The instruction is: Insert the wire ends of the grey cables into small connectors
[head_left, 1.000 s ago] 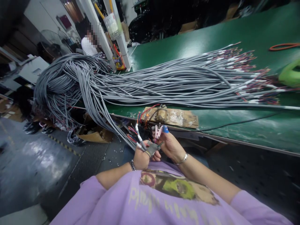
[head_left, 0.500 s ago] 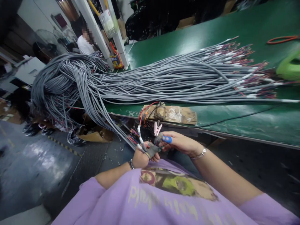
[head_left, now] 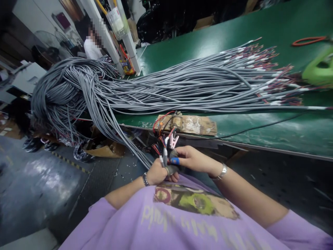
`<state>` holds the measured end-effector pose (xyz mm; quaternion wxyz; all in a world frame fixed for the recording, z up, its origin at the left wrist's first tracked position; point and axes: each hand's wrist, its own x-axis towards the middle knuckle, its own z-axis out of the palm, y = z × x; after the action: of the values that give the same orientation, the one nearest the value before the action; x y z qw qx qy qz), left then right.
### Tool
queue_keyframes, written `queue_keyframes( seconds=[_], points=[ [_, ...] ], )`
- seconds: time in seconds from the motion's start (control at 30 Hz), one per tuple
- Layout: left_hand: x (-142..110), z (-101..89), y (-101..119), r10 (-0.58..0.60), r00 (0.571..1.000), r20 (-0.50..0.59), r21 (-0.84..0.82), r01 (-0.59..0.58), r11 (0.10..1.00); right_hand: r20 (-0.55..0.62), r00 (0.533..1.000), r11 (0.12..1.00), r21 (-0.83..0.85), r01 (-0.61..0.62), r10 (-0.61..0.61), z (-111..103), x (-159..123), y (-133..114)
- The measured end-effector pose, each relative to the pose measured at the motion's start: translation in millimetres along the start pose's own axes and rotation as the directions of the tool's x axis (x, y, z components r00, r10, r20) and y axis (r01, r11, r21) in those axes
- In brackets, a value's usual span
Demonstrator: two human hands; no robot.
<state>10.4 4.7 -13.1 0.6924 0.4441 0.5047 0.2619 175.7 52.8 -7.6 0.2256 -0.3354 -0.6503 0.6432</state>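
Note:
My left hand (head_left: 157, 173) is closed around the end of a grey cable (head_left: 163, 155) whose white sleeve and red wire tips stick upward. My right hand (head_left: 191, 160) meets it from the right, fingers pinched at the cable end, with a blue cap (head_left: 175, 160) on one fingertip. A pink clip (head_left: 173, 140) hangs just above the hands on red and black leads from a worn wooden board (head_left: 194, 124) at the table edge. A big bundle of grey cables (head_left: 161, 88) lies across the green table (head_left: 273, 133) and droops off its left end.
A lime green tool (head_left: 318, 69) and an orange loop (head_left: 308, 41) lie at the far right of the table. White posts (head_left: 125, 38) stand at the table's far left corner; a person in white (head_left: 92, 48) sits beyond. Cardboard scraps (head_left: 104, 151) lie on the dark floor.
My right hand has come down from the pink clip and closed in on the cable end in my left hand. The cable tip now points more upright.

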Motion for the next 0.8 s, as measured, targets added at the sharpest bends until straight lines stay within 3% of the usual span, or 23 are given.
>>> queue_keyframes(
  seconds=[0.17,0.33,0.43,0.57,0.67,0.8],
  points=[
    [2,1.5,-5,0.052,0.984,-0.170,-0.133,-0.075,0.988,-0.224,0.974,0.987,0.161,0.009,0.028,3,-10,7],
    [3,2.0,-5,0.075,0.985,-0.157,-0.132,-0.096,0.987,-0.346,0.936,0.947,0.318,0.052,0.065,27,-13,12],
    [1,-0.5,-3,0.051,0.993,-0.102,-0.138,-0.065,0.988,-0.313,0.946,0.923,0.384,0.043,0.086,32,-11,12],
    [-1,-6.1,-7,0.034,0.999,-0.009,-0.170,-0.035,0.985,-0.203,0.977,0.942,0.335,0.011,0.061,25,-6,11],
    [-1,-7.1,-12,0.051,0.997,-0.060,-0.214,-0.063,0.975,-0.254,0.962,0.926,0.377,0.002,0.101,23,0,17],
    [-1,-4.3,-14,0.042,0.978,-0.202,-0.234,-0.090,0.968,-0.352,0.909,0.836,0.549,0.006,0.225,28,3,27]
  ],
)
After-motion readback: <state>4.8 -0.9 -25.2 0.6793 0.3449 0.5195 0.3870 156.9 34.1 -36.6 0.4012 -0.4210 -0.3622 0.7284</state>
